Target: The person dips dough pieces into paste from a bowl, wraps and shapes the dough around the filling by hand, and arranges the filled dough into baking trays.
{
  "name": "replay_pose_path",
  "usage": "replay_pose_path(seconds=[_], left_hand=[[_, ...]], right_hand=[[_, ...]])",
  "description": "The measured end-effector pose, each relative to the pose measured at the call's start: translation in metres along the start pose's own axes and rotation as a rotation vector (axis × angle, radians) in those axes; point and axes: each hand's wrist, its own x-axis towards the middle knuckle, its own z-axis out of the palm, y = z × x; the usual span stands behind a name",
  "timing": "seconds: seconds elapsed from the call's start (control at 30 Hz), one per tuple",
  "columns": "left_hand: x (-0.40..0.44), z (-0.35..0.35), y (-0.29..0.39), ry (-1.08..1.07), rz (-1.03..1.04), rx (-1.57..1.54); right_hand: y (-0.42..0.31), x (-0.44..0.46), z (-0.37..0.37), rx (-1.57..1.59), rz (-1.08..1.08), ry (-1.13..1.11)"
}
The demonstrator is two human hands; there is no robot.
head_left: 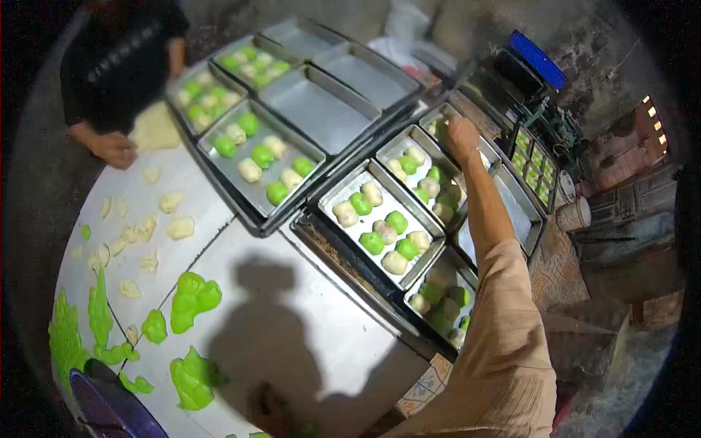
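Observation:
My right arm reaches across to the far side of the near pans. At its end my right hand [461,137] is curled downward over a far baking pan [488,151]; whatever its fingers hold is hidden. Green and cream dough balls sit in the pan just left of my forearm [436,175]. Closer in, another metal pan [349,182] carries green balls [396,222] and cream balls [395,263] in loose rows. At the bottom, deep in shadow, a dim brown shape looks like my left hand [269,409]; its fingers cannot be made out.
A second rack of pans [321,109] stands at the upper left, some filled with dough balls. Across the table, a person's hand [115,150] rests by a dough sheet [155,128]. Green dough pieces [193,299] and cream pieces [180,228] lie near a purple tub [109,405].

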Motion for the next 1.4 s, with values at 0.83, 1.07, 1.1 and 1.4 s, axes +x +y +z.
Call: replay_pose_path(seconds=[0.83, 1.07, 1.1, 1.4], left_hand=[[-0.095, -0.117, -0.016, -0.373, 0.086, -0.369], [-0.173, -0.239, -0.108, -0.111, -0.074, -0.266], [-0.181, -0.248, -0.122, -0.057, -0.159, -0.292], [-0.181, -0.276, -0.148, -0.127, -0.199, -0.400]], right_hand=[[-0.193, -0.534, -0.246, 0.855, -0.498, -0.731], [-0.296, -0.651, -0.258, 0.741, -1.168, -0.671], [-0.301, -0.657, -0.266, 0.665, -1.163, -0.671], [-0.308, -0.717, -0.248, 0.860, -0.853, -0.806]])
